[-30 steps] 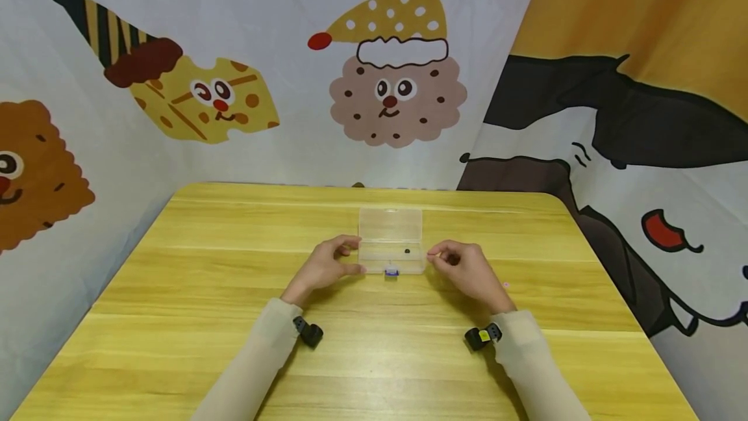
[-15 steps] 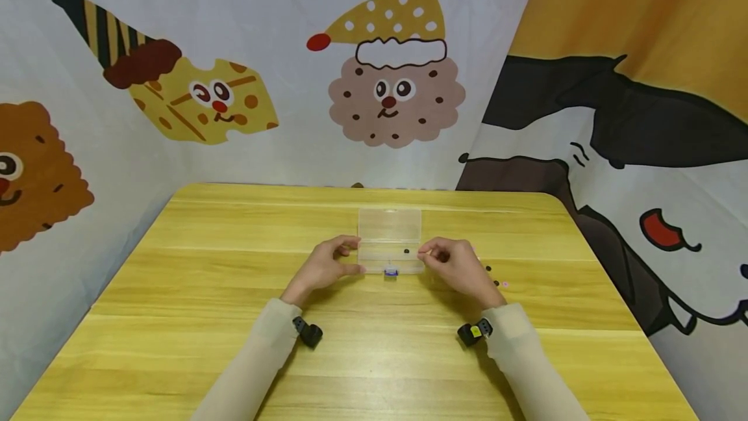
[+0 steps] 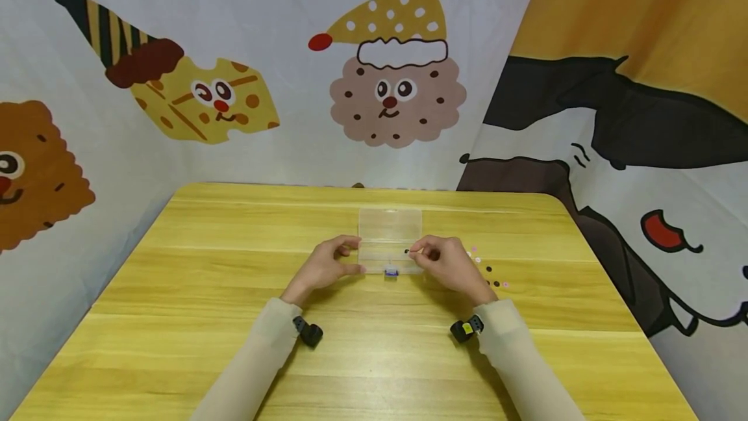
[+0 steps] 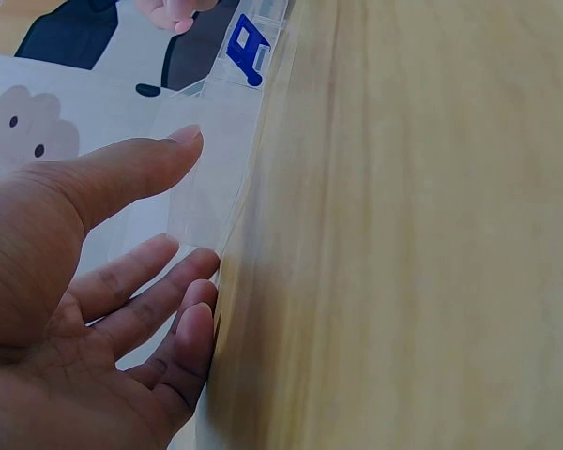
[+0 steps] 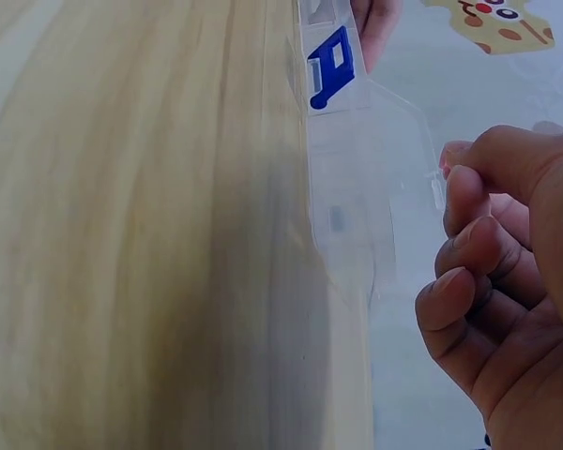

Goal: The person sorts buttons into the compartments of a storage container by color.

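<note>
- Yellow wood-grain tabletop (image 3: 234, 317); cartoon-print curtains (image 3: 175, 83) behind.
- Clear plastic box (image 3: 390, 239), lid raised, blue latch, sits mid-tabletop.
- Left hand (image 3: 324, 266) grips the box's left end.
- Right hand (image 3: 447, 262) pinches a small object over the box.
- Small beads (image 3: 487, 271) lie right of the box.

Bright, even light fills the head view, with soft shadows just under the fingers (image 3: 345, 243) on the surface (image 3: 175, 317) (its edges bow slightly). Both wrist views are soft: wood grain beside the fingers blurs, and the clear box (image 5: 357, 187) shows faint glare.

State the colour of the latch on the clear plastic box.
Blue latch on the clear plastic box; the right wrist view shows it best.
</note>
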Demonstrator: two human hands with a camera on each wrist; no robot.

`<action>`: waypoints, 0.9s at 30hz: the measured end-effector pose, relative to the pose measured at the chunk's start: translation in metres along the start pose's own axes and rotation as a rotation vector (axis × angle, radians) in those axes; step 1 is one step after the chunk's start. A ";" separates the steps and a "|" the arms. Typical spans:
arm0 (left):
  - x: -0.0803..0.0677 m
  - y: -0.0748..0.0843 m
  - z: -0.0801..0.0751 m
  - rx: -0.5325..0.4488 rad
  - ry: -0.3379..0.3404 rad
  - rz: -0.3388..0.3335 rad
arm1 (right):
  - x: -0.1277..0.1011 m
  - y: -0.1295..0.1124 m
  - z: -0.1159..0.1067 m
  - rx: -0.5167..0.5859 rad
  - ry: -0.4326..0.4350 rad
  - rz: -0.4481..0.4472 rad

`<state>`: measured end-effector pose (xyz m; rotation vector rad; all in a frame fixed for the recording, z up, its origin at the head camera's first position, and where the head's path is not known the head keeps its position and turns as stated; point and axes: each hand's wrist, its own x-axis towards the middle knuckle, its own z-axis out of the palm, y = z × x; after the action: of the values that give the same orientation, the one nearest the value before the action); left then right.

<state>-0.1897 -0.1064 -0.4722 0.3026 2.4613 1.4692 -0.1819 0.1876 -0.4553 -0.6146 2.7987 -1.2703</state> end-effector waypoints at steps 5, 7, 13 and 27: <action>0.000 0.000 0.000 -0.001 -0.004 -0.003 | 0.000 -0.002 0.001 -0.010 -0.004 0.004; -0.001 0.000 0.000 -0.003 -0.004 -0.002 | 0.000 -0.002 0.002 -0.011 -0.002 -0.002; -0.001 0.000 -0.001 -0.010 -0.003 -0.005 | -0.001 0.000 0.002 -0.024 -0.002 -0.008; -0.001 0.001 -0.001 0.001 -0.003 -0.003 | -0.008 0.009 -0.007 -0.079 0.041 -0.003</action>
<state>-0.1893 -0.1071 -0.4711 0.3009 2.4591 1.4652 -0.1786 0.2007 -0.4580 -0.6028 2.8943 -1.1909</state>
